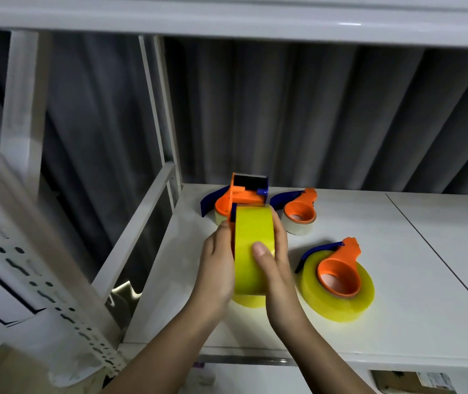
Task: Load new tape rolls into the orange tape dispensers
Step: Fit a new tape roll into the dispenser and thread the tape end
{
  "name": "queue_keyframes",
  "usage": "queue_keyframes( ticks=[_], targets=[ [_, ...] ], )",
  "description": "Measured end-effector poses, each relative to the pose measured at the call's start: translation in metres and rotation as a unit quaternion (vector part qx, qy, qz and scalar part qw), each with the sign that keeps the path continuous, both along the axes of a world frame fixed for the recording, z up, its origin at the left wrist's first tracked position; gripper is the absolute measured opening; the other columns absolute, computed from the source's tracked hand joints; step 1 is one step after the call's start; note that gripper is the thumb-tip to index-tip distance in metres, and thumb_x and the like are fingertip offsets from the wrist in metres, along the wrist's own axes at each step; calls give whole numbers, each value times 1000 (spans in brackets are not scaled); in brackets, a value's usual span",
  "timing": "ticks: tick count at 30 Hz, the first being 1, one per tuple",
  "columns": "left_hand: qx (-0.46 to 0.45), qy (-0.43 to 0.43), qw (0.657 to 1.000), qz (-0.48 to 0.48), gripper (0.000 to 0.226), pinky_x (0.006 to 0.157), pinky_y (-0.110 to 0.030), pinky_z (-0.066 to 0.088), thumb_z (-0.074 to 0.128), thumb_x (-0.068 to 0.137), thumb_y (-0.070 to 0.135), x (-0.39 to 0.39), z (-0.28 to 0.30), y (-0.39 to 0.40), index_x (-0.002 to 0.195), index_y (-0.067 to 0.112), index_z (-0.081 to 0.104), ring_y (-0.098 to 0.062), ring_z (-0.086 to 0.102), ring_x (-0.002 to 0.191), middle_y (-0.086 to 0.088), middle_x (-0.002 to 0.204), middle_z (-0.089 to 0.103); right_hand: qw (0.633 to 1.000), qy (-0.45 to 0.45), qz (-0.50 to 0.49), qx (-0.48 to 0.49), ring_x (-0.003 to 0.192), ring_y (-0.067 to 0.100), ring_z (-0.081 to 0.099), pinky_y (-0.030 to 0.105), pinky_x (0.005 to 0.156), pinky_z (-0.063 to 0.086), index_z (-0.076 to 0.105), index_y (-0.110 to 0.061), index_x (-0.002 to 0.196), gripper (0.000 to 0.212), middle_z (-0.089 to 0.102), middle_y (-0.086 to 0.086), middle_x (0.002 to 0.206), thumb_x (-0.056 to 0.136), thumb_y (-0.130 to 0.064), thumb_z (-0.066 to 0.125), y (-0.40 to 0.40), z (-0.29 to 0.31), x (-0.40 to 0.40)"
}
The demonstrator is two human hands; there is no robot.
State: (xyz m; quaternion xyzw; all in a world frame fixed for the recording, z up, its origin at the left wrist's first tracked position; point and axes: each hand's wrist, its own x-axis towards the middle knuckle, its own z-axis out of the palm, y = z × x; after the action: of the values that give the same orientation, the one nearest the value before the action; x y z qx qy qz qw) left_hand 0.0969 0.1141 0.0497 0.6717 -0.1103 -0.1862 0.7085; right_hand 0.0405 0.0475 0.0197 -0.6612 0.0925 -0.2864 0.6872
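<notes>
Centre of frame: both hands clasp a yellow tape roll point(251, 245) held on edge, left hand point(215, 268) curled on one flank, right hand point(276, 268) wrapped opposite, thumb on the tread; probably seating it on the orange dispenser point(245, 191) directly behind; loaded dispenser point(338, 277) just right; shelf point(426, 280) bare toward right edge; upright post point(164, 132) limits left.

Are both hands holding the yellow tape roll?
Yes, the left hand and the right hand grip the yellow tape roll from either side, above the white shelf.
</notes>
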Motion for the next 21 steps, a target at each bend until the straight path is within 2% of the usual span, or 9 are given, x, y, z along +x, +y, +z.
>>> queue_keyframes(
  ticks=[2, 5, 8, 10, 12, 14, 16, 19, 21],
  targets=[
    [-43, 17, 999, -15, 25, 84, -45, 55, 41, 99, 33, 0, 2, 1, 109, 25, 62, -20, 67, 94, -6, 107, 66, 999, 0, -16, -50, 134, 11, 39, 47, 109, 37, 31, -60, 134, 72, 39, -17, 144, 68, -74, 58, 3, 2, 0],
    [-114, 61, 990, -60, 33, 65, -29, 59, 35, 101, 21, -4, 11, 5, 100, 12, 67, -13, 71, 72, -2, 79, 73, 995, 2, -24, -99, 138, 6, 30, 42, 112, 34, 27, -52, 140, 78, 32, -21, 146, 71, -69, 57, -1, 7, -2],
    [-125, 79, 984, -97, 47, 65, -29, 58, 29, 99, 34, -5, 15, 9, 107, 8, 67, -18, 71, 77, -9, 87, 73, 998, 1, 2, -58, 132, 4, 40, 40, 109, 40, 30, -49, 139, 74, 38, -15, 143, 71, -62, 57, -4, 6, -3],
    [-115, 77, 981, -133, 54, 71, -29, 57, 27, 95, 49, -6, 17, 10, 111, 16, 66, -18, 71, 85, -8, 97, 73, 999, 11, -2, -34, 130, 5, 42, 41, 108, 41, 29, -54, 135, 76, 40, -14, 143, 67, -72, 59, -2, 1, -4],
    [-78, 68, 982, -159, 52, 78, -31, 57, 41, 84, 57, -5, 20, 11, 116, 24, 64, -17, 70, 92, -4, 104, 72, 996, 22, -27, -81, 132, 1, 37, 33, 108, 39, 23, -58, 135, 83, 34, -22, 142, 63, -85, 53, -3, -3, -5],
    [-25, 53, 982, -182, 44, 93, -40, 52, 56, 81, 52, -4, 23, 13, 117, 29, 64, -19, 67, 101, -1, 109, 71, 994, 29, -37, -102, 130, -10, 32, 16, 103, 34, 18, -54, 138, 91, 29, -35, 137, 59, -91, 47, -6, -3, -7],
    [7, 21, 985, -169, 28, 95, -42, 51, 55, 89, 39, -2, 25, 14, 108, 24, 68, -18, 68, 97, 0, 101, 73, 994, 18, -16, -103, 130, -10, 33, 10, 100, 33, 20, -45, 143, 97, 31, -35, 137, 62, -89, 47, -10, -2, -11],
    [33, -10, 990, -139, 19, 88, -37, 52, 52, 93, 33, -2, 26, 19, 85, 27, 69, -13, 69, 85, 7, 83, 74, 995, 15, 14, -99, 125, -3, 44, 15, 96, 42, 35, -34, 141, 82, 45, -17, 138, 73, -75, 54, -19, 9, -17],
    [59, -35, 985, -156, 16, 92, -35, 48, 51, 93, 34, -2, 22, 23, 86, 36, 65, -10, 64, 93, 13, 90, 70, 993, 31, -1, -117, 116, -3, 52, 18, 90, 46, 50, -32, 130, 60, 54, -14, 127, 77, -60, 57, -30, 24, -20]
  ],
)
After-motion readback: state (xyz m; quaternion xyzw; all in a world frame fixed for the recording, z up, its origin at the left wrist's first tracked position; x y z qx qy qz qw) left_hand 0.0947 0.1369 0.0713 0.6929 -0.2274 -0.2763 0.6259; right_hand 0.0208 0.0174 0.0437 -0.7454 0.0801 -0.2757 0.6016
